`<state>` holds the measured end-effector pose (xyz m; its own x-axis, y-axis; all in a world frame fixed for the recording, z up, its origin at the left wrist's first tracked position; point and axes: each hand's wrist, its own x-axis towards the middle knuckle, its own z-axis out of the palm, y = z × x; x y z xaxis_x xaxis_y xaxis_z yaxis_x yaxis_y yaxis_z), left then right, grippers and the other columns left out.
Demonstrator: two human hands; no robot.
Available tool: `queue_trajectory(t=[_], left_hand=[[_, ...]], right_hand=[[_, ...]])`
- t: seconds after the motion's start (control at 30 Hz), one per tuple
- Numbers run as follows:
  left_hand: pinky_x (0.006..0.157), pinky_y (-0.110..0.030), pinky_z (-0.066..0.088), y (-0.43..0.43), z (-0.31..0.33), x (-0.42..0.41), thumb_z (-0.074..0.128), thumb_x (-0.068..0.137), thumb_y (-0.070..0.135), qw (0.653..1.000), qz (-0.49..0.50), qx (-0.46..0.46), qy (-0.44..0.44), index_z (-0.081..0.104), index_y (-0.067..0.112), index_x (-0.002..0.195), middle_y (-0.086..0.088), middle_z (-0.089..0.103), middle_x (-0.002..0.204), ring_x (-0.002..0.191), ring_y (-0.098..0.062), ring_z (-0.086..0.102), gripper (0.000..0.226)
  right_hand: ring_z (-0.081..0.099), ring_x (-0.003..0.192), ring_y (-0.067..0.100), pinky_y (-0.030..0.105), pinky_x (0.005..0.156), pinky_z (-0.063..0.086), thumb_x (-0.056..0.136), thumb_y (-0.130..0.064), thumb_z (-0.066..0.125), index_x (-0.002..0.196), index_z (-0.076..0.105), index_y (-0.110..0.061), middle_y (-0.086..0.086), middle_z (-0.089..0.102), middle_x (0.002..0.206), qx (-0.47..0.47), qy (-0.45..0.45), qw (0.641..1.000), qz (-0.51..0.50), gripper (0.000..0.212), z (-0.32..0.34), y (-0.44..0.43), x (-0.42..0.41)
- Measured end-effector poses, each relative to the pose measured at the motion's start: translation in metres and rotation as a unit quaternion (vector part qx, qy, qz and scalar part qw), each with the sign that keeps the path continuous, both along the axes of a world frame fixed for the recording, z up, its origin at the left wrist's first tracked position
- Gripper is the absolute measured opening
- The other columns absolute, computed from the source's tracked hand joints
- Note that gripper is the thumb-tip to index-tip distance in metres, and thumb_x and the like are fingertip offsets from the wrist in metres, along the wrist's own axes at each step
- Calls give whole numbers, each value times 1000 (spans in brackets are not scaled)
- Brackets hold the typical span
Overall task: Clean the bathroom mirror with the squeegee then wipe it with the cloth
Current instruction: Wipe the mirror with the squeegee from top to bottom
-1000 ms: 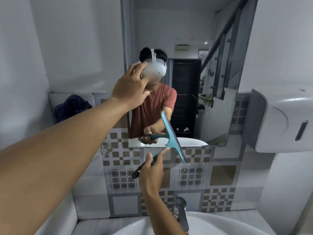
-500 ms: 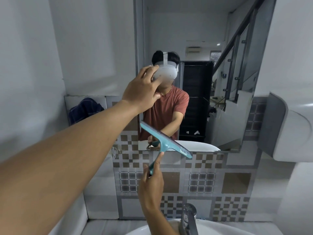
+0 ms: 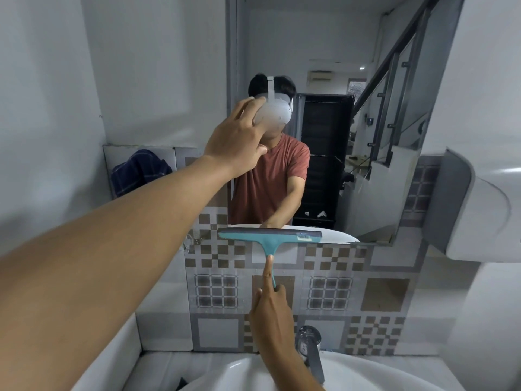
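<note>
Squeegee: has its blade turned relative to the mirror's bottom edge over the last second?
Yes. The squeegee, held in the right hand, swung from steeply tilted to level, its blade now lying along the mirror's bottom edge.

A white sink (image 3: pixel 366 373) sits at the bottom with a chrome tap (image 3: pixel 310 348) behind it. Patterned tiles (image 3: pixel 329 292) cover the wall, and a white dispenser (image 3: pixel 485 210) hangs at the right.

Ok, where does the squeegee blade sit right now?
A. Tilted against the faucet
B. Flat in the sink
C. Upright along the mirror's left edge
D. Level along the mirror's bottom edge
D: the squeegee blade lies level along the mirror's bottom edge, its handle held by the right hand.
</note>
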<state>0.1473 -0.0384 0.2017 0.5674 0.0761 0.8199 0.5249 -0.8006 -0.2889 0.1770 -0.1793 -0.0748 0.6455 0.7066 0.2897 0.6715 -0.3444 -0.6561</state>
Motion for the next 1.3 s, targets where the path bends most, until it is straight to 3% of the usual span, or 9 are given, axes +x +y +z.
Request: queue_trajectory(t=[0.2, 0.43, 0.6, 0.7, 0.83, 1.07, 1.23, 1.3], left_hand=[[104, -51, 49, 3, -9, 2, 77, 83, 30, 1000, -1, 11, -3, 50, 10, 142, -18, 38, 152, 143, -36, 33, 67], [108, -51, 44, 4, -13, 2, 80, 81, 29, 1000, -5, -1, -2, 51, 10, 141, -18, 37, 154, 144, -37, 31, 69], [107, -51, 43, 3, -13, 2, 79, 82, 28, 1000, -6, -5, -1, 51, 10, 141, -17, 37, 154, 144, -37, 31, 68], [108, -51, 43, 2, -14, 2, 79, 82, 27, 1000, -3, -6, 1, 51, 9, 141, -17, 36, 155, 145, -37, 30, 68], [109, -51, 41, 1, -14, 2, 78, 83, 27, 1000, 1, -8, 2, 50, 9, 142, -18, 36, 155, 145, -38, 30, 67], [108, -52, 42, 1, -14, 2, 78, 84, 27, 1000, 1, -11, 2, 50, 10, 142, -18, 36, 156, 146, -38, 29, 67], [111, -51, 39, -5, -17, 1, 77, 85, 26, 1000, 2, -18, 8, 50, 8, 141, -20, 36, 154, 145, -39, 30, 65], [111, -51, 40, -9, -20, -2, 77, 84, 25, 1000, -5, -20, 4, 51, 8, 141, -20, 38, 152, 143, -39, 33, 64]], right_hand=[[53, 70, 16, 31, 70, 56, 105, -6, 35, 151, -28, -41, 8, 47, 109, -26, 10, 1000, 10, 85, 3, -7, 0], [45, 64, 12, 30, 72, 57, 100, 3, 35, 151, -27, -39, 8, 44, 108, -52, 14, 999, 2, 90, 1, -7, 2], [44, 65, 12, 25, 65, 46, 102, 1, 32, 154, -24, -36, 7, 40, 106, -57, 31, 998, 0, 85, 2, -9, -4], [43, 68, 11, 24, 68, 49, 103, 1, 33, 154, -24, -33, 8, 42, 109, -59, 38, 997, 6, 84, 0, -11, -7], [39, 65, 9, 20, 59, 41, 103, 0, 34, 154, -26, -33, 8, 41, 111, -71, 38, 997, 12, 85, 2, -13, -7], [46, 73, 12, 25, 79, 51, 102, 3, 34, 154, -26, -34, 11, 41, 121, -74, 55, 995, 22, 87, 3, -18, -11], [49, 77, 11, 21, 62, 47, 103, -1, 38, 157, -16, -35, 9, 44, 117, -80, 67, 993, 46, 83, 14, -36, -12], [54, 81, 11, 22, 63, 50, 105, -5, 39, 158, 3, -28, 6, 49, 113, -62, 82, 994, 48, 69, 21, -47, -7]])
